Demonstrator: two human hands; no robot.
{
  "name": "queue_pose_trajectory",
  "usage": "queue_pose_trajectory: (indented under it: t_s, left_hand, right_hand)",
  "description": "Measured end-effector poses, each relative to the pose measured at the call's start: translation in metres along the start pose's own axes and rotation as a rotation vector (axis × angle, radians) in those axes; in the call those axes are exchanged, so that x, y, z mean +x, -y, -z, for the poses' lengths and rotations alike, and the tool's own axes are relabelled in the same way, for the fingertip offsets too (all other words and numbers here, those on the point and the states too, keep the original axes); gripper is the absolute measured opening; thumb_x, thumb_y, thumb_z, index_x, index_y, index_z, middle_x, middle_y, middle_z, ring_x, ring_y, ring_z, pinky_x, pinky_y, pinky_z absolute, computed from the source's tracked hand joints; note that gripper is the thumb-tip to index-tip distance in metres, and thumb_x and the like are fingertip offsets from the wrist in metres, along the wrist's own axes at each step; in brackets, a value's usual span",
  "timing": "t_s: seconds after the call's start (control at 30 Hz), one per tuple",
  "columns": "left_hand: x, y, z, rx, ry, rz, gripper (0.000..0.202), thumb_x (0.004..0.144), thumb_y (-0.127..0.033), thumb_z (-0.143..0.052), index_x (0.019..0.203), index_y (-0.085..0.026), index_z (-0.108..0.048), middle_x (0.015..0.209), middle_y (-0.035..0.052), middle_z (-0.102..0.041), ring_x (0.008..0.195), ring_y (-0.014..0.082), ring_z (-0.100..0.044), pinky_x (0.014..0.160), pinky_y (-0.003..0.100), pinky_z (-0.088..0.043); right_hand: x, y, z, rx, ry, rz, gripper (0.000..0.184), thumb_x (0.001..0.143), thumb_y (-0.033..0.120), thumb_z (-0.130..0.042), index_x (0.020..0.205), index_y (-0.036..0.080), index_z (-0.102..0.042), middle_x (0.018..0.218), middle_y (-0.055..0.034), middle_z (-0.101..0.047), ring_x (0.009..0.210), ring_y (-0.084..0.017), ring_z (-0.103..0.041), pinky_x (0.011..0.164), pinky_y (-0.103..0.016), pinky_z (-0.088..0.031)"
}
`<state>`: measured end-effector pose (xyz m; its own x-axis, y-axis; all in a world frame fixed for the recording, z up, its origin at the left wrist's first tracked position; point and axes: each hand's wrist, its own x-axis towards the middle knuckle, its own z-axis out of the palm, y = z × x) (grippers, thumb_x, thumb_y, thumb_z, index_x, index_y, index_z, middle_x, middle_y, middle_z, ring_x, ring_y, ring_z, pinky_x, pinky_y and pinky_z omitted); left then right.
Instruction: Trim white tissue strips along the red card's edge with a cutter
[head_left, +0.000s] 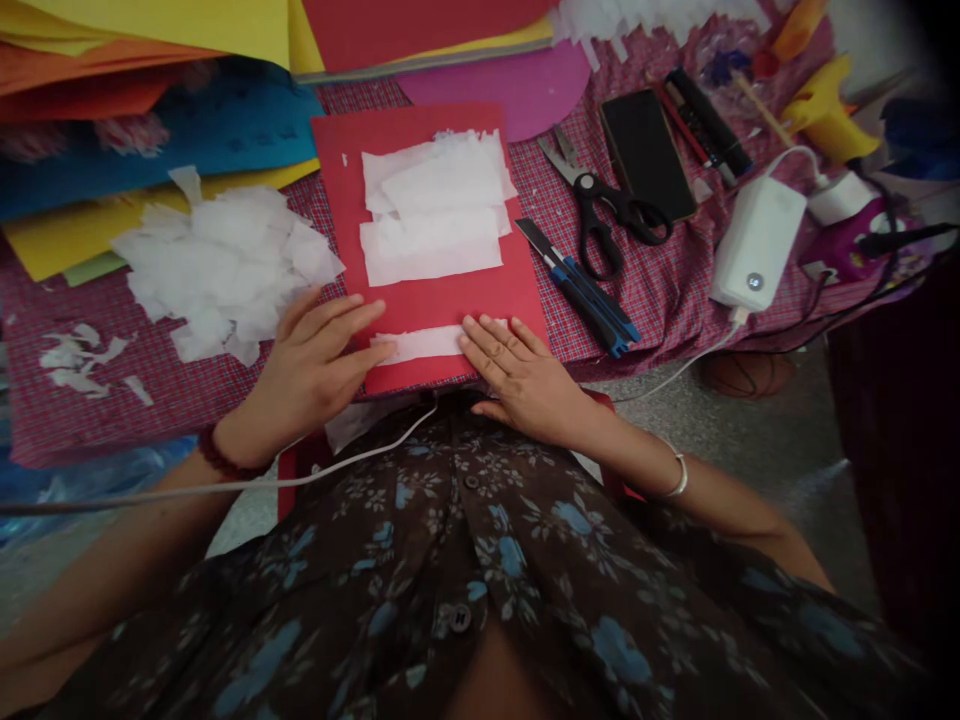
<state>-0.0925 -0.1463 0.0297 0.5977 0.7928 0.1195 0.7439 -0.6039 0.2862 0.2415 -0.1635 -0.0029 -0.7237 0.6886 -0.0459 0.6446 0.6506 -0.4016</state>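
Note:
A red sheet (pixel 431 300) lies on the checked cloth in front of me. Near its lower edge is a narrow white paper strip (pixel 429 344). My right hand (pixel 517 375) rests flat with fingers stretched over the strip's right end. My left hand (pixel 319 350) is spread at the sheet's left edge, its thumb by the strip's left end. Higher on the sheet lie wider white paper pieces (pixel 435 205), some overlapping. Left of the sheet sits a heap of thin white paper pieces (pixel 217 260).
Scissors (pixel 600 205), a blue cutter knife (pixel 581 285) and a phone (pixel 646 150) lie right of the sheet. A white power bank (pixel 757 240) with cables stands beyond. Coloured sheets (pixel 247 130) are stacked at back left. White scraps (pixel 79 360) lie at left. A white cable (pixel 337 465) crosses before me.

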Motion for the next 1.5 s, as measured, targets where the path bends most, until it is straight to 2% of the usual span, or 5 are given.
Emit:
queue_pose_trajectory:
  t_s: [0.37, 0.6, 0.83, 1.0, 1.5]
  left_hand:
    - [-0.015, -0.047, -0.042, 0.095, 0.067, -0.054, 0.067, 0.112, -0.046, -0.046, 0.166, -0.005, -0.045, 0.169, 0.0260, -0.047, 0.160, 0.0388, -0.044, 0.134, 0.061, -0.029]
    - [-0.014, -0.051, -0.033, 0.075, 0.037, 0.017, 0.071, 0.113, -0.056, -0.039, 0.168, -0.010, -0.042, 0.171, 0.0238, -0.045, 0.162, 0.0367, -0.041, 0.136, 0.063, -0.019]
    - [0.009, -0.049, -0.014, 0.023, 0.096, 0.024, 0.041, 0.111, -0.046, -0.047, 0.132, -0.024, -0.075, 0.158, 0.0133, -0.063, 0.148, 0.0371, -0.057, 0.130, 0.064, -0.032]
    - [0.058, -0.060, 0.007, -0.006, 0.117, 0.049, 0.034, 0.109, -0.034, -0.046, 0.111, -0.021, -0.077, 0.123, 0.0126, -0.078, 0.115, 0.0327, -0.072, 0.103, 0.049, -0.056]
    - [0.124, -0.076, -0.033, -0.209, 0.204, 0.255, 0.008, 0.097, -0.017, -0.063, 0.092, -0.017, -0.069, 0.093, 0.0055, -0.074, 0.083, 0.0199, -0.066, 0.076, 0.034, -0.049]
  right_hand:
    - [0.001, 0.000, 0.000, -0.012, -0.015, -0.004, 0.090, 0.098, 0.034, -0.075, 0.174, 0.015, -0.031, 0.182, -0.0162, -0.027, 0.171, -0.032, -0.024, 0.141, -0.056, -0.019]
    - [0.001, 0.000, -0.002, 0.019, -0.035, -0.004, 0.098, 0.096, 0.029, -0.075, 0.178, 0.021, -0.020, 0.183, -0.0142, -0.027, 0.171, -0.032, -0.023, 0.140, -0.059, -0.019]
    - [-0.002, -0.007, 0.011, 0.147, -0.093, 0.005, 0.079, 0.103, 0.033, -0.064, 0.175, 0.026, -0.031, 0.180, -0.0113, -0.036, 0.170, -0.029, -0.029, 0.138, -0.059, -0.025]
    - [-0.017, -0.024, 0.027, 0.215, -0.530, -0.126, 0.042, 0.106, 0.029, -0.053, 0.146, 0.023, -0.067, 0.145, -0.0142, -0.074, 0.138, -0.031, -0.065, 0.118, -0.057, -0.049]
    - [-0.033, -0.040, 0.030, 0.228, -0.674, -0.214, 0.024, 0.105, 0.024, -0.054, 0.110, 0.024, -0.077, 0.110, -0.0094, -0.080, 0.106, -0.027, -0.073, 0.096, -0.047, -0.054]
